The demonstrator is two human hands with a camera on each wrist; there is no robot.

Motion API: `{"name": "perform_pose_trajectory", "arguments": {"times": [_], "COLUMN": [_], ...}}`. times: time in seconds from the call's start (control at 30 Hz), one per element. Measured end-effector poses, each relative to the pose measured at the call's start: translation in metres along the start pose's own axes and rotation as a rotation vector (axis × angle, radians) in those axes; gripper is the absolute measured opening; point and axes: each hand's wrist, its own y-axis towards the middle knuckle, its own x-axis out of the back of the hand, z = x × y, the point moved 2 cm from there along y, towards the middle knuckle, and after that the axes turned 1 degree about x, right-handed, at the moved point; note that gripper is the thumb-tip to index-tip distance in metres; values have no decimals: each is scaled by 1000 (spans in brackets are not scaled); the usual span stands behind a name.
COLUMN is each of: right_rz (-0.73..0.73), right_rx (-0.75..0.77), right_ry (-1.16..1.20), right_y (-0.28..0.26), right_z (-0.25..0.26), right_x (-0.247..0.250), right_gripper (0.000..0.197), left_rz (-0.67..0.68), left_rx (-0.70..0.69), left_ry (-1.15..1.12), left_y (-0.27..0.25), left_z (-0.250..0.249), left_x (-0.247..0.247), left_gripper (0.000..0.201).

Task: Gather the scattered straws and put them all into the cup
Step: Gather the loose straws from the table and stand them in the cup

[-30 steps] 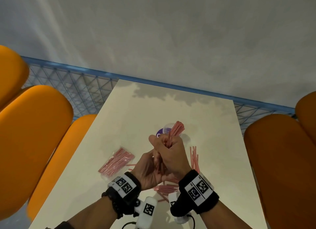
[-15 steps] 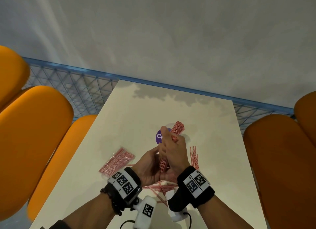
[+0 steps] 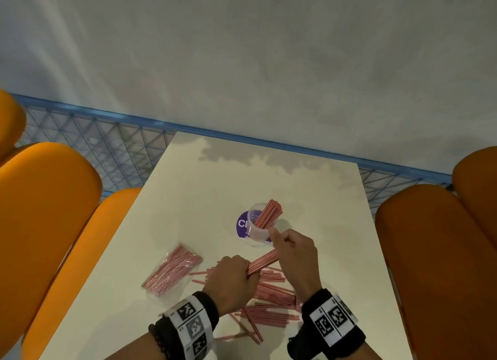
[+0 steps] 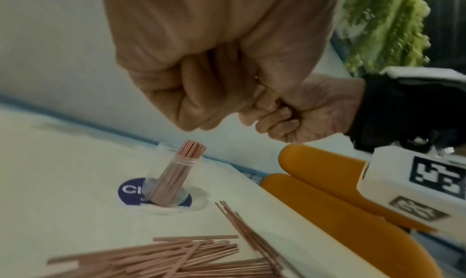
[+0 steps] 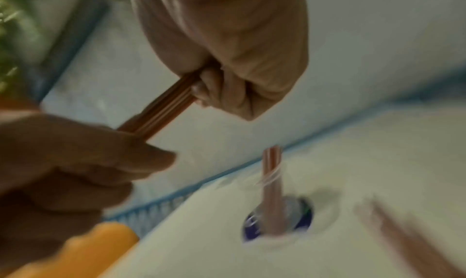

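A clear plastic cup (image 3: 258,232) stands mid-table on a purple sticker, with a sheaf of red-and-white straws (image 3: 269,214) leaning in it. Just in front of the cup, both hands hold one slanted bundle of straws (image 3: 262,261). My left hand (image 3: 232,277) grips its lower end in a fist and my right hand (image 3: 291,251) grips its upper end. The right wrist view shows the bundle (image 5: 163,107) spanning both fists, with the cup (image 5: 272,190) beyond. Several loose straws (image 3: 271,303) lie scattered under the hands.
A clear wrapper full of straws (image 3: 172,271) lies left of the hands. Orange chairs (image 3: 45,220) flank the white table (image 3: 215,177) on both sides. A blue mesh rail (image 3: 113,144) runs behind the far edge.
The hands came down and toward me from in front of the cup. The bundle went from nearly upright to slanted, and the hands now sit apart at its two ends.
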Motion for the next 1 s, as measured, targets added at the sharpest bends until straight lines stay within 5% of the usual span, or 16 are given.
{"name": "perform_pose_trajectory", "arguments": {"times": [0.13, 0.27, 0.33, 0.5, 0.63, 0.73, 0.83, 0.93, 1.0], "right_rz": [31, 71, 49, -96, -57, 131, 248, 281, 166], "right_rx": [139, 135, 104, 195, 320, 411, 389, 377, 395], "right_ry": [-374, -505, -573, -678, -848, -1094, -1142, -1137, -1097], "right_y": [13, 41, 60, 110, 137, 145, 143, 140, 143], "right_z": [1, 0, -4, 3, 7, -7, -20, -29, -32], "right_x": [6, 19, 33, 49, 19, -10, -24, -32, -31], "right_gripper": [56, 54, 53, 50, 41, 25, 18, 14, 16], "left_rz": [-18, 201, 273, 79, 228, 263, 170, 164, 159], "left_rx": [24, -9, -6, -15, 39, 79, 70, 54, 43], "left_ry": [179, 160, 239, 406, 390, 280, 183, 199, 219], "left_y": [15, 35, 56, 130, 169, 178, 179, 178, 179], "left_z": [-4, -6, 2, 8, 7, 9, 10, 10, 10], "left_x": [-5, 11, 29, 48, 18, -5, -14, -16, -17], "left_gripper": [27, 37, 58, 109, 141, 133, 98, 85, 84]}}
